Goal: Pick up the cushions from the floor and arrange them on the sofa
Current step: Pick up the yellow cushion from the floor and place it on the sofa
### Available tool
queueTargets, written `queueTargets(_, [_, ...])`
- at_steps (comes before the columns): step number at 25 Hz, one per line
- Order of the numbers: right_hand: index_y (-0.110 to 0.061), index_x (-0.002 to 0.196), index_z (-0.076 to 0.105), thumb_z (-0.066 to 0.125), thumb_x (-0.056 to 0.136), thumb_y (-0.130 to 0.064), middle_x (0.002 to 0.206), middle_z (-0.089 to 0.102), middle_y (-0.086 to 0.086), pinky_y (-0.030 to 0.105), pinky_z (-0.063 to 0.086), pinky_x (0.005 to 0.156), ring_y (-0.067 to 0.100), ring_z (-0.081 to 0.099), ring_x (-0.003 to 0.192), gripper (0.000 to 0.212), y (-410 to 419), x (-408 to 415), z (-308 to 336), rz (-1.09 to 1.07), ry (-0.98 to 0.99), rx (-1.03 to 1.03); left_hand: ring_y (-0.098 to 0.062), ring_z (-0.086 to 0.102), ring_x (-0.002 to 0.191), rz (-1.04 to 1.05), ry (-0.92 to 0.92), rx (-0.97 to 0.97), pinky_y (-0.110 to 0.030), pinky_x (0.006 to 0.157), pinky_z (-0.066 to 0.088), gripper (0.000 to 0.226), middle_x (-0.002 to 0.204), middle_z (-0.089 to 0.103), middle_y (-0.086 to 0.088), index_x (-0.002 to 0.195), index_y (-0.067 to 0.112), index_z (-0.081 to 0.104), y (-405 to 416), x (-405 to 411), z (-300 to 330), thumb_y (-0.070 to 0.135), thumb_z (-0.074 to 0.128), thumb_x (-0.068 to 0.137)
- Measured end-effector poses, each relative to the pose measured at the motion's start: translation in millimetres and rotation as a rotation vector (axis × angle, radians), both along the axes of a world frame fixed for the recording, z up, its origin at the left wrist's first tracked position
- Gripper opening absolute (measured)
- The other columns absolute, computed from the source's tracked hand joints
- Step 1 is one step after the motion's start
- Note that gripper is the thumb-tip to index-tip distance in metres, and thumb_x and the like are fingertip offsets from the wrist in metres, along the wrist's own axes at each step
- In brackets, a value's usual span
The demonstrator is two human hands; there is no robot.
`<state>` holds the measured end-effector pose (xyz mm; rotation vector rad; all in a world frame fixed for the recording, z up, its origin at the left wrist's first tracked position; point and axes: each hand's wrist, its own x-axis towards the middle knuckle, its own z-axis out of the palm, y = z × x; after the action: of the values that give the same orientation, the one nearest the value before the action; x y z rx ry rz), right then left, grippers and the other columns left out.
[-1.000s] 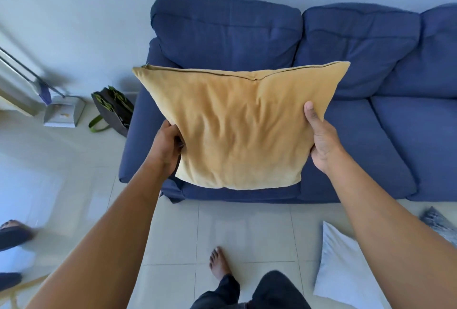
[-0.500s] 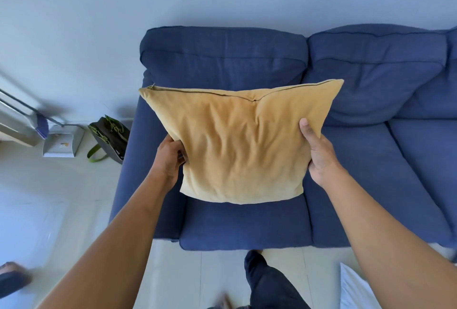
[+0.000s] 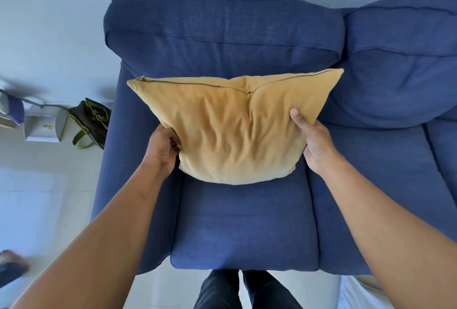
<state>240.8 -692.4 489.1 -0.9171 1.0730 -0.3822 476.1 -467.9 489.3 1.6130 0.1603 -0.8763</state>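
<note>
A mustard-yellow cushion [image 3: 235, 130] is held upright over the left seat of the blue sofa [image 3: 244, 224], its zipped edge on top, just in front of the left back cushion. My left hand [image 3: 162, 148] grips its lower left side. My right hand [image 3: 312, 140] grips its right side, thumb on the front face. Whether the cushion's lower edge touches the seat cannot be told. A white cushion [image 3: 356, 294] lies on the floor at the bottom right, mostly cut off by the frame.
A dark bag with green straps [image 3: 90, 120] and a grey box [image 3: 43, 127] stand on the floor left of the sofa arm. My legs [image 3: 244, 289] are right against the sofa front. Another person's foot [image 3: 10, 260] shows at the far left.
I have stepped up to the sofa and the cushion has moved forward and down over the left seat. Both hands keep the same hold.
</note>
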Motion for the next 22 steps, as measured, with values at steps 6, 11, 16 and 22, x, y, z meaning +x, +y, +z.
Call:
queueTargets(6, [-0.029, 0.131, 0.065, 0.091, 0.072, -0.052, 0.13, 0.075, -0.009, 0.049, 0.049, 0.114, 0.015, 0.068, 0.123, 0.068, -46, 47, -43, -0.001, 0.074, 0.017, -0.024, 0.062, 0.084, -0.051, 0.01, 0.085, -0.042, 0.084, 0.057, 0.042, 0.082, 0.068, -0.001, 0.087, 0.017, 0.064, -45, 56, -54, -0.009, 0.038, 0.064])
queueTargets(11, [-0.029, 0.132, 0.063, 0.094, 0.061, -0.055, 0.131, 0.072, -0.009, 0.057, 0.042, 0.117, 0.016, 0.063, 0.123, 0.082, -60, 60, -56, 0.019, 0.136, 0.072, -0.026, 0.065, 0.098, -0.113, 0.022, 0.175, -0.043, 0.092, 0.059, 0.049, 0.093, 0.071, 0.0, 0.101, 0.018, 0.067, -61, 76, -62, -0.006, 0.042, 0.066])
queueTargets(16, [-0.03, 0.131, 0.063, 0.082, 0.084, -0.054, 0.124, 0.075, -0.014, 0.048, 0.055, 0.103, 0.007, 0.069, 0.114, 0.057, -87, 69, -23, -0.116, 0.125, -0.103, -0.02, 0.07, 0.107, 0.071, -0.013, -0.055, -0.037, 0.09, 0.059, 0.024, 0.11, 0.076, 0.004, 0.11, 0.019, 0.069, -68, 111, -34, 0.031, 0.061, 0.09])
queueTargets(22, [-0.024, 0.101, 0.075, 0.077, 0.094, -0.036, 0.099, 0.075, -0.011, 0.03, 0.059, 0.091, 0.011, 0.072, 0.102, 0.014, -109, 91, -7, -0.146, 0.368, -0.294, -0.007, 0.056, 0.069, 0.061, -0.416, 0.196, -0.028, 0.07, 0.051, 0.033, 0.073, 0.061, 0.01, 0.067, 0.025, 0.06, -77, 143, -26, 0.047, 0.075, 0.087])
